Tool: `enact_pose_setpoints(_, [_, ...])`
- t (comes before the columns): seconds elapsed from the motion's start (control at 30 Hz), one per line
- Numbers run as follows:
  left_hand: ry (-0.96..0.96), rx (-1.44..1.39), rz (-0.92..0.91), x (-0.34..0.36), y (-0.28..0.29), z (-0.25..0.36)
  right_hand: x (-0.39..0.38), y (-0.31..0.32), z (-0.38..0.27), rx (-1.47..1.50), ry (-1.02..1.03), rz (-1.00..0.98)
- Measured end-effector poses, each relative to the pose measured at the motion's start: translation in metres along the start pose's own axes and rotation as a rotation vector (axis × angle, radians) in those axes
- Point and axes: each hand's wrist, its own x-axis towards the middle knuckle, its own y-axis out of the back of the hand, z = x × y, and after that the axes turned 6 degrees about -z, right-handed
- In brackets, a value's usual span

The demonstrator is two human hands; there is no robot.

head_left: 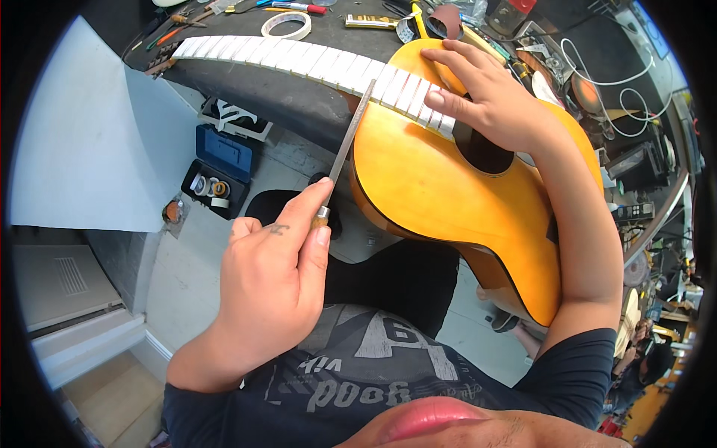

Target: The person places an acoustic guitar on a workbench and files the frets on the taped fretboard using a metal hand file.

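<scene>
An acoustic guitar (426, 190) with a yellow-orange top lies across the workbench edge and my lap, its neck toward the far left. White strips cover its fretboard (321, 63) between the frets. My left hand (272, 269) grips the wooden handle of a slim metal file (349, 145), index finger stretched along it. The file's tip is at the fretboard's near edge, close to where neck and body meet; I cannot tell whether it touches. My right hand (497, 101) lies spread on the guitar top, thumb over the fretboard end, partly covering the sound hole (484, 157).
On the dark workbench (246, 86) are a roll of tape (286, 27), a yellow tape measure (371, 22) and several hand tools. White cable (631, 93) loops among clutter at right. An open blue toolbox (222, 160) with tape rolls stands on the floor, near a white panel (82, 134).
</scene>
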Motion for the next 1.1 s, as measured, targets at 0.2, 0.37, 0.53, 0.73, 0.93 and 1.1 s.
enact_pose_setpoints(0.2, [-0.002,0.093,-0.036,0.002,-0.001,0.007,0.006,-0.003,-0.025,0.034,-0.154,-0.023])
enact_pose_setpoints(0.37, [-0.047,0.084,0.044,0.038,-0.006,0.007,0.024,0.005,-0.034,0.074,-0.228,-0.049])
enact_pose_setpoints(0.53, [-0.128,0.218,0.152,0.086,-0.021,0.007,0.037,0.014,-0.032,0.073,-0.214,-0.059])
enact_pose_setpoints(0.73, [-0.083,0.236,0.019,-0.001,-0.002,0.007,0.038,0.022,-0.031,0.037,-0.224,-0.096])
enact_pose_setpoints(0.93, [-0.133,0.263,0.119,0.088,-0.019,0.002,0.044,0.016,-0.031,0.062,-0.191,-0.055])
enact_pose_setpoints(1.1, [-0.083,0.206,0.007,0.021,-0.007,0.007,0.036,0.015,-0.03,0.027,-0.252,-0.065])
